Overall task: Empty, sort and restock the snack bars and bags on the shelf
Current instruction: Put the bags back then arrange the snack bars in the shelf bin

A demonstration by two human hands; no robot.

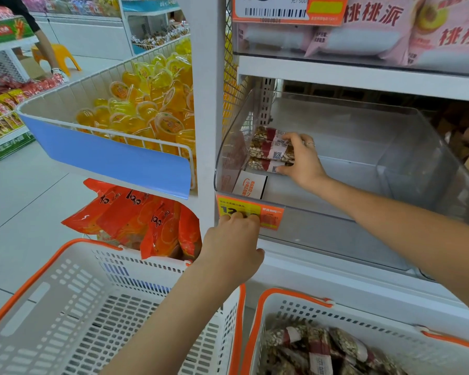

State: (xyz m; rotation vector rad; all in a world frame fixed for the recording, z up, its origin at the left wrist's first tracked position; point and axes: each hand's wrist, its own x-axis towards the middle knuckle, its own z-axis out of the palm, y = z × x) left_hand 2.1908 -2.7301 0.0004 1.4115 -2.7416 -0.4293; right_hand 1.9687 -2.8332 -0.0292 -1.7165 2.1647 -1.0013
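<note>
Snack bars, three clear-wrapped nut bars with red bands, lie stacked against the left wall of the clear bin on the middle shelf, near its front left corner, and the right hand curls its fingers and thumb around their ends, gripping the stack. The left hand rests on the bin's front edge at the left corner, fingers curled over the orange price tag, thumb below, steadying it as it seems. The rest of the bin shows only its bare floor, so emptying looks done and restocking looks barely begun; these three bars appear to be the first row. Many more bars of the same kind wait in the right basket below the shelf, while the left basket shows no goods. Around stand a wire bin of yellow jelly cups, orange bags under it, and pink packs on the shelf above. The bin's tall front wall and the shelf overhead leave a narrow way in.
</note>
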